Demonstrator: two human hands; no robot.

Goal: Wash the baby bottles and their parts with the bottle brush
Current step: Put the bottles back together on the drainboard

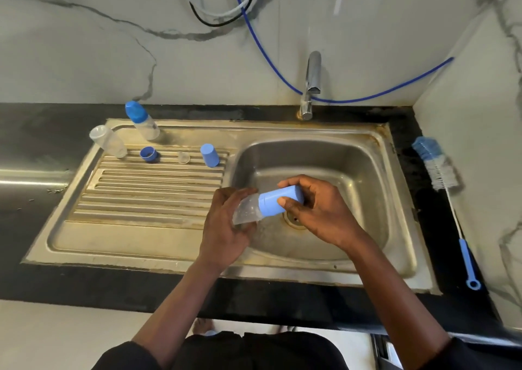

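A chrome tap stands behind a steel sink; blue hose and white cables hang on the marble wall.

Both hands over the sink basin, a bottle held crosswise between them.

The left hand grips the body of the held bottle; the right hand grips its cap, above the basin. Beyond and left of the left hand, on the drainboard, stand a capped bottle, an open bottle, a ring, a nipple and a loose cap. Beyond the right hand rises the tap. Right of it, on the counter, lies the bottle brush.
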